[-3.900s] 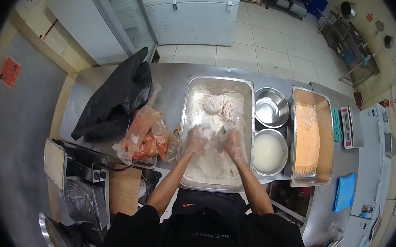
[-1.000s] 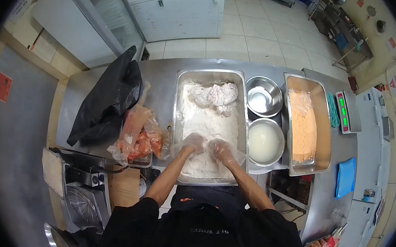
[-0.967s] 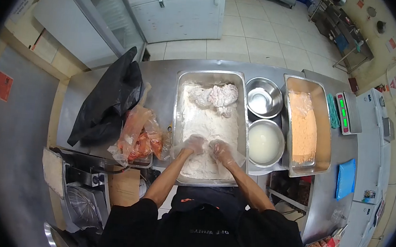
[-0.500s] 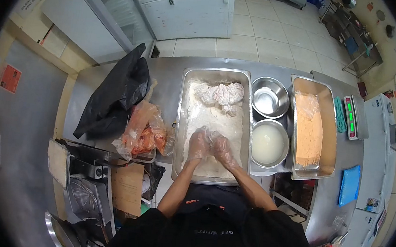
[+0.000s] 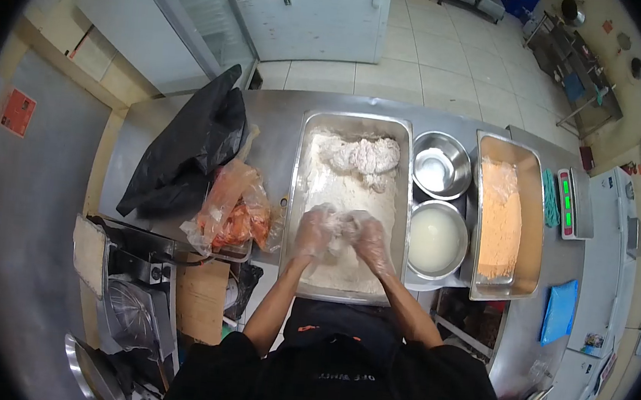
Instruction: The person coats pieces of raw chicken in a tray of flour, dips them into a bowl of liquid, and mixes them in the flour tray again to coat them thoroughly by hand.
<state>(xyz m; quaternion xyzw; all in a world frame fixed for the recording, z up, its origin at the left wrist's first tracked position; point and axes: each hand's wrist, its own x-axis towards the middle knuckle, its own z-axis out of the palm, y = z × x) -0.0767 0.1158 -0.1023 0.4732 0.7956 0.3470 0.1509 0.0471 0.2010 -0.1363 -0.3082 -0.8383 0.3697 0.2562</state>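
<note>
A deep steel pan [image 5: 302,168] in front of me holds a bed of white flour [image 5: 344,278]. My left hand [image 5: 314,234] and my right hand [image 5: 367,244], both in clear plastic gloves dusted white, are low over the flour with curled fingers. Something whitish shows between the fingertips, too blurred and floury to name. At the pan's far end lies a heap of flour-coated pieces [image 5: 366,155], apart from both hands.
Right of the pan stand a steel bowl [image 5: 441,159], a bowl of milky liquid [image 5: 433,240], a pan of orange powder [image 5: 500,223] and a digital scale [image 5: 575,203]. To the left are a bag of reddish-orange pieces [image 5: 239,219] and a black plastic bag [image 5: 188,143].
My hands have drawn slightly apart, with the fingers curled more over the flour. The whole view has shifted slightly. The heap at the far end looks the same.
</note>
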